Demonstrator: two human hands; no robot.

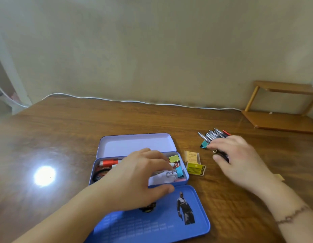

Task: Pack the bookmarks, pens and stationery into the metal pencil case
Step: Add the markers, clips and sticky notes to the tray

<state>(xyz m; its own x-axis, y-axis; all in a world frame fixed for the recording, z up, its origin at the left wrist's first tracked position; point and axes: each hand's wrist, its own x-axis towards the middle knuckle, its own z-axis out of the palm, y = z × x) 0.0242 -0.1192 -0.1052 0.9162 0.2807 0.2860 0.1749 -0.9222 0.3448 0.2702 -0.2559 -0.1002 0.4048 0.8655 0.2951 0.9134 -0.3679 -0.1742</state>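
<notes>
While pens [213, 135] fan out, rounded metal case [99, 165] gapes.

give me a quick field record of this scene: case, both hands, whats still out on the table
case: metal pencil case open on the wooden table, partly filled with a red marker and binder clips
left hand: left hand reaching into the case, grip unclear
right hand: right hand on the pens, fingers reaching over them
still out: pens, teal binder clip, staple boxes
</notes>
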